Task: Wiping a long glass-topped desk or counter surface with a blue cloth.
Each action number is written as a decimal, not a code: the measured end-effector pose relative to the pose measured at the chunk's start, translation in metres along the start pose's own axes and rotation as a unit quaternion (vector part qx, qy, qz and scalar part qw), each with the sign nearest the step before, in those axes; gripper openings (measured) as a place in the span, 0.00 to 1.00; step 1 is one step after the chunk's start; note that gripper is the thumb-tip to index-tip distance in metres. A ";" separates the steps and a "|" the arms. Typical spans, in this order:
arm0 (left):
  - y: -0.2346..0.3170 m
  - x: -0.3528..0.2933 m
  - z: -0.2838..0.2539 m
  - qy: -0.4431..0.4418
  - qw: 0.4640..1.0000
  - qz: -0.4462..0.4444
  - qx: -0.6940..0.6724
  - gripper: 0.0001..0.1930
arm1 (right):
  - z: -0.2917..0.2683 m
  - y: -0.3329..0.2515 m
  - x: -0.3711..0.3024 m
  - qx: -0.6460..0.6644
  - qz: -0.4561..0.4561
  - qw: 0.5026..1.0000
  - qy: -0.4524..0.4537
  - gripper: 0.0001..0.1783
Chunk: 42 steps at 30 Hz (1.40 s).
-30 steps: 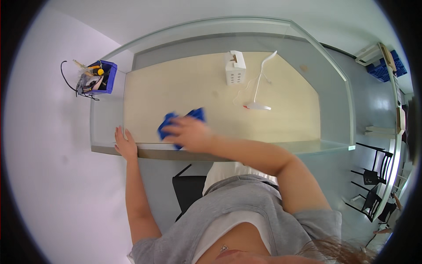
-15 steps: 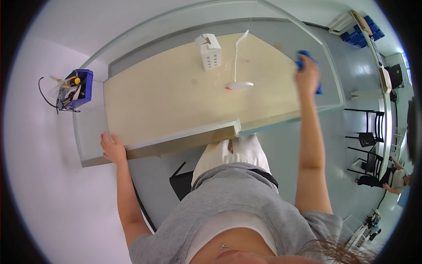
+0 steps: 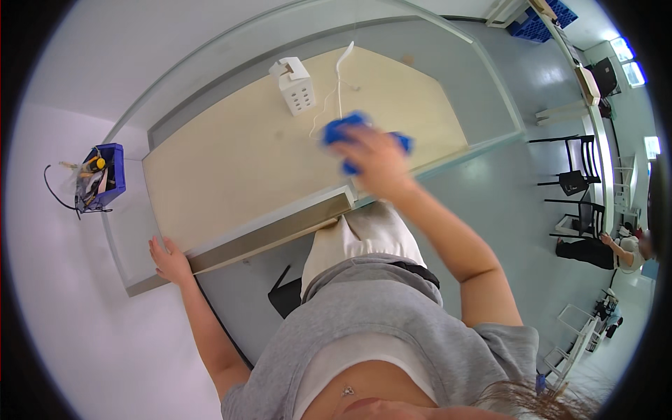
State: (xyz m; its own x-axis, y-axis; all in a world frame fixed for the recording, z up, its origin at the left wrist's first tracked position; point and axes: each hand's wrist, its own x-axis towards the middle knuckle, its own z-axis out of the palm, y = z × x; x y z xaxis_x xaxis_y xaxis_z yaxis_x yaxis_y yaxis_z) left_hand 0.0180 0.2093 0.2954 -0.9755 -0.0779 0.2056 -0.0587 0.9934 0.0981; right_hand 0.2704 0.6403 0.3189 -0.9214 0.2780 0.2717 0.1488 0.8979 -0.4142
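My right hand (image 3: 378,164), smeared by motion, grips a blue cloth (image 3: 341,129) over the right part of a cream board (image 3: 217,175) on a glass-topped table. Parts of the cloth stick out on both sides of the fingers. Resting with fingers spread at the table's near left corner is my left hand (image 3: 170,263), which holds nothing. A white desk lamp (image 3: 339,73) with a thin curved neck stands just beyond the cloth; its base is hidden behind my right hand. Left of the lamp is a white carton (image 3: 297,92) with rows of holes, a thin cord lying between them.
A blue bin (image 3: 120,166) of tools and cables sits at the table's left edge. A raised pale ledge (image 3: 280,227) runs along the near edge. Black chairs (image 3: 581,161), a long white table and another person (image 3: 609,250) are far right.
My right hand has swept the blue cloth leftward from the board's right edge to beside the lamp. The view has shifted slightly; my left hand keeps its place on the table corner.
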 end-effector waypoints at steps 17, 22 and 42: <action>0.001 0.005 0.000 0.012 1.000 -0.007 0.005 0.25 | 0.004 -0.032 -0.003 -0.060 0.096 0.990 0.089 0.28; -0.010 0.006 0.007 0.013 1.000 -0.002 0.025 0.25 | -0.021 0.009 -0.023 -0.048 0.063 0.995 0.054 0.32; 0.007 -0.004 -0.006 0.014 1.000 -0.013 0.016 0.23 | 0.095 -0.087 0.161 0.084 -0.023 0.996 -0.032 0.19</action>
State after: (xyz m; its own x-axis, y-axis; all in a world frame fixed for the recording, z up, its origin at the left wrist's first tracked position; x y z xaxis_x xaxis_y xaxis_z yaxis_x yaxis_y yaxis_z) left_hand 0.0231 0.2160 0.3006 -0.9674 -0.1058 0.2301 -0.0913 0.9932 0.0727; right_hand 0.0755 0.5746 0.3164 -0.9477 0.2110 0.2393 0.0494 0.8381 -0.5433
